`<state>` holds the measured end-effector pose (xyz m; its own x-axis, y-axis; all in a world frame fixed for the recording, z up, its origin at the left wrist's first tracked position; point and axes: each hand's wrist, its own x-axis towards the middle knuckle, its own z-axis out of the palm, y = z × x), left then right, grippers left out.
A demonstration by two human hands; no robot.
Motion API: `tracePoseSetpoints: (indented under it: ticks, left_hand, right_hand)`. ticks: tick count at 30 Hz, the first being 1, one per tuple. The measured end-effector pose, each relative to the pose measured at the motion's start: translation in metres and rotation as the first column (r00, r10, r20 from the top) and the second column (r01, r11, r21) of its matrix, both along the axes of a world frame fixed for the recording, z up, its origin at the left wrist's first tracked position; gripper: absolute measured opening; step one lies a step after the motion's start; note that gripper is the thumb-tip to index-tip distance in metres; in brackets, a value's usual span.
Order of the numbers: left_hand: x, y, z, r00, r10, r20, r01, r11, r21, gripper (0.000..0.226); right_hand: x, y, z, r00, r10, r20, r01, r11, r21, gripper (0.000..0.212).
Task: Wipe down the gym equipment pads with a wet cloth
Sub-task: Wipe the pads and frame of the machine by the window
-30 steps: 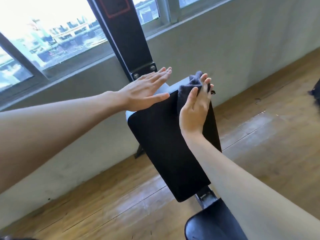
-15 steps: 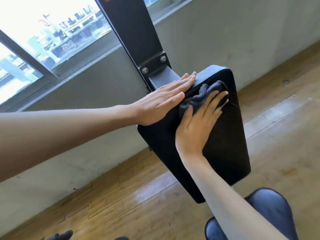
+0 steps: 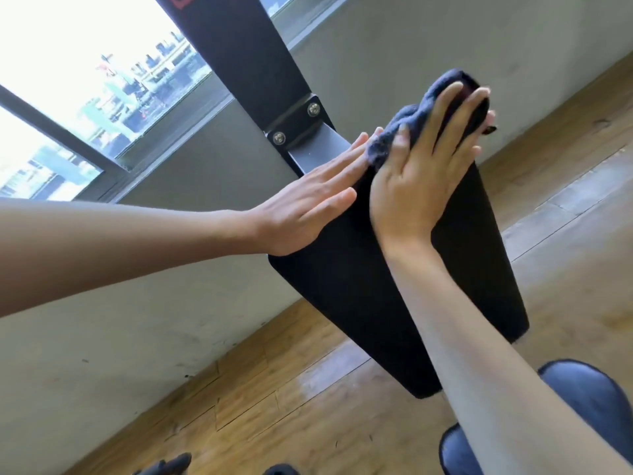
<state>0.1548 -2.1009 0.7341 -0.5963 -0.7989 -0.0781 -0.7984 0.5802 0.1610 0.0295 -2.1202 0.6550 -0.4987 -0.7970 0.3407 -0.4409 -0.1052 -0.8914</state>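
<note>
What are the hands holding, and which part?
The right hand presses the dark cloth, over its bunched middle, onto the black pad with flat fingers. The left hand holds nothing; it lies flat on the pad.

support: black pad [image 3: 359, 303] | on it: dark cloth [image 3: 411, 114] at top edge

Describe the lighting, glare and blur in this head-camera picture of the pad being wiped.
Head view: the window is blown out to white at upper left; a pale sheen of reflected daylight lies on the wooden floor below the black pad, whose surface shows almost no detail; the cloth and the right hand pressing it look slightly soft; the whole frame sits tilted.
</note>
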Motion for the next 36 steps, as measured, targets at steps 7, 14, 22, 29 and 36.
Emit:
tracePoseSetpoints:
  ticks: [7,14,22,29,36]
  left_hand:
    - [-0.007,-0.001,0.001,0.99,-0.124,0.073,0.127,0.991,-0.041,0.078]
    - [-0.009,0.003,0.0,0.981,-0.116,0.154,0.133,0.986,-0.104,0.082]
    - [-0.01,0.005,-0.001,0.976,-0.093,0.194,0.125,0.98,-0.157,0.072]
    - [-0.008,0.005,-0.002,0.979,-0.079,0.189,0.115,0.976,-0.185,0.069]
    - [-0.009,0.007,-0.002,0.975,-0.067,0.214,0.11,0.975,-0.195,0.073]
  right_hand:
    - [0.019,0.045,-0.041,0.982,0.189,0.017,-0.188,0.981,-0.045,0.062]
    - [0.006,0.035,-0.062,0.984,0.173,-0.043,-0.175,0.983,-0.059,0.062]
    - [-0.028,-0.004,-0.045,0.957,0.17,-0.236,-0.202,0.972,-0.118,0.061]
    - [-0.031,0.029,-0.096,0.918,0.275,-0.285,-0.291,0.957,-0.016,0.061]
    - [-0.054,0.024,-0.122,0.797,0.325,-0.509,-0.386,0.922,-0.017,0.068]
